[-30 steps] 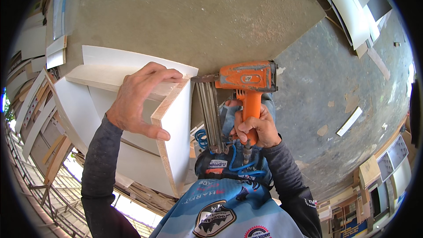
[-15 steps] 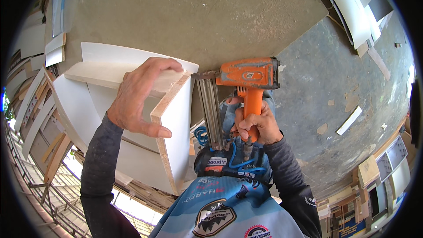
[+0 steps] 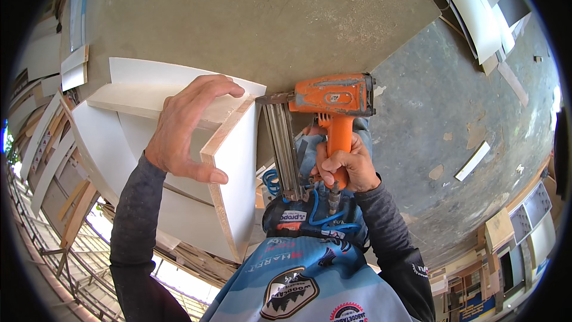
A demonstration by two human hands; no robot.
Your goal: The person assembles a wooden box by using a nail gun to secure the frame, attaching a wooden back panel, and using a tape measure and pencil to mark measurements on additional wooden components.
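Note:
A white box frame (image 3: 236,170) made of panels with raw, wood-coloured edges stands to the left of my legs. My left hand (image 3: 182,134) grips its near corner, fingers reaching over the top panel and the thumb against the raw edge of the side panel. In my right hand (image 3: 353,166) is an orange nail gun (image 3: 333,96), held by its handle with fingers wrapped round. Its nose meets the outer side of the box's upper corner. The long metal magazine (image 3: 280,149) hangs down beside the side panel. A blue air hose (image 3: 320,222) lies below the handle.
Concrete floor (image 3: 268,18) spreads ahead and to the right. A small white strip (image 3: 472,161) lies on it at right. White panels (image 3: 468,9) are piled at the upper right, boards (image 3: 50,170) lean at the far left, and wooden offcuts (image 3: 499,232) sit at the lower right.
The nail gun has shifted slightly left and up, its nose closer against the box's corner. My left hand and the box's near panel have moved very slightly left.

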